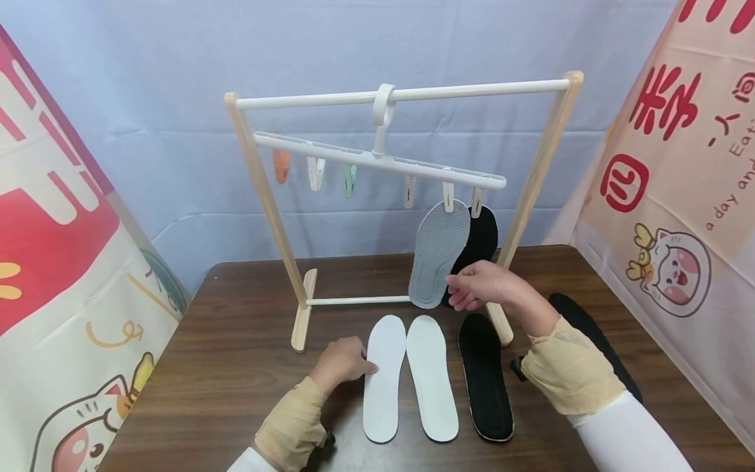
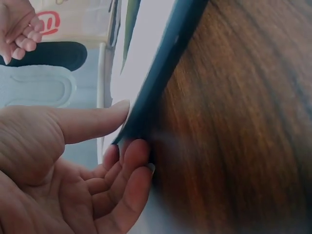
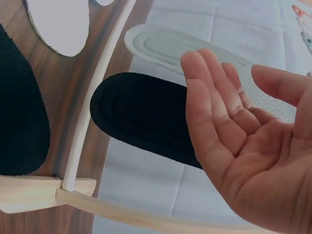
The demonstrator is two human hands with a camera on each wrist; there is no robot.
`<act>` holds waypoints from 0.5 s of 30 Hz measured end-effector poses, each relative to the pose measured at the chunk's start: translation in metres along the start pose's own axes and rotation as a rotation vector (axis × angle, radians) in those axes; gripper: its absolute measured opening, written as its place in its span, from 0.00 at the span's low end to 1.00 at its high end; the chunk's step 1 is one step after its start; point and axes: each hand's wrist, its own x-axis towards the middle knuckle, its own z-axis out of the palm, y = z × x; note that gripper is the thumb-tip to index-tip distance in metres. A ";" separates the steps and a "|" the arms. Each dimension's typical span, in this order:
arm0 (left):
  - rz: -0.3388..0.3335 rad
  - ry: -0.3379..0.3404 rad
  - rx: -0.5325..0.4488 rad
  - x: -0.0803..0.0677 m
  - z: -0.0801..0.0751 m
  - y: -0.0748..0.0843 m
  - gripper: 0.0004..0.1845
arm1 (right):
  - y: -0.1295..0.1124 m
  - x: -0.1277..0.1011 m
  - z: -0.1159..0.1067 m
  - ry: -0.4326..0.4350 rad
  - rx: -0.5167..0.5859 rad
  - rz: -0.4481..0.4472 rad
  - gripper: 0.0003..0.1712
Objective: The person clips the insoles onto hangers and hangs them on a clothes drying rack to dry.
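Note:
My left hand (image 1: 342,362) pinches the left edge of a white insole (image 1: 385,393) lying on the table. In the left wrist view, the thumb is on its top face and the fingertips are at its dark underside. A second white insole (image 1: 433,387) lies right beside it. My right hand (image 1: 482,285) is raised by the lower ends of two hanging insoles, its fingers loosely bent and holding nothing. A grey insole (image 1: 438,255) hangs from a white clip (image 1: 448,196). Behind it, partly hidden, a black insole (image 1: 485,236) hangs from another clip (image 1: 476,202).
A clip hanger (image 1: 330,153) hangs tilted, right side lower, from the rack's top bar (image 1: 472,92). Orange (image 1: 281,166), white (image 1: 316,173) and green clips (image 1: 349,179) hang at its left. Black insoles lie on the table right of the white pair (image 1: 486,387) and farther right (image 1: 596,341).

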 end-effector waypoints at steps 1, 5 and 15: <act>0.001 0.000 -0.011 0.000 0.000 0.000 0.13 | 0.000 -0.001 0.000 0.000 0.006 -0.007 0.22; 0.016 0.011 -0.069 0.001 0.000 -0.003 0.13 | -0.002 -0.002 0.000 0.005 0.037 -0.036 0.23; 0.080 0.023 -0.229 0.000 -0.011 -0.009 0.18 | -0.005 -0.005 -0.001 0.031 0.126 -0.109 0.26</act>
